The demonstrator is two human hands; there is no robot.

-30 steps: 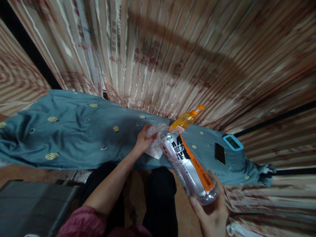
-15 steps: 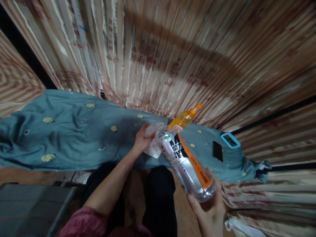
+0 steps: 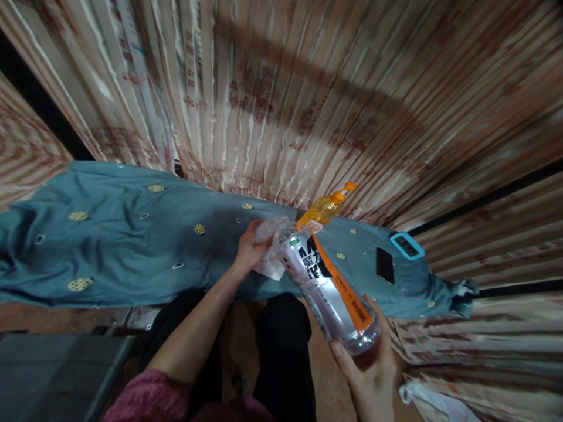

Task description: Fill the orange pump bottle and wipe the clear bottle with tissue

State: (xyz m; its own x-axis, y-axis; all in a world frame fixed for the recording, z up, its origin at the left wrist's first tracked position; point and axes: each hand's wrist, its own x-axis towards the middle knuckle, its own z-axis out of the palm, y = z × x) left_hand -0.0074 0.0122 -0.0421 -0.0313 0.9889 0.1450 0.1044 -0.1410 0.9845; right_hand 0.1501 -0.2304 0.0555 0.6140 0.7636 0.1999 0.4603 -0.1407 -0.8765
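Observation:
My right hand (image 3: 372, 369) grips the base of a clear drink bottle (image 3: 328, 284) with a silver, black and orange label, tilted with its neck pointing away from me. My left hand (image 3: 250, 249) is closed around the bottle's neck, holding a crumpled clear plastic wrap and a white tissue (image 3: 272, 266) against it. Both hands hover over the near edge of a table draped in a teal embroidered cloth (image 3: 123, 234).
An orange pump bottle (image 3: 325, 208) stands just behind the drink bottle. A black phone (image 3: 385, 265) and a blue-framed device (image 3: 407, 245) lie on the cloth at right. Pleated curtains (image 3: 308, 99) hang behind. A dark box (image 3: 57, 369) sits lower left; a white bag (image 3: 435, 401) lies lower right.
The view has drifted slightly; the bottle and both hands sit a little further left and up in frame. Both grips are unchanged.

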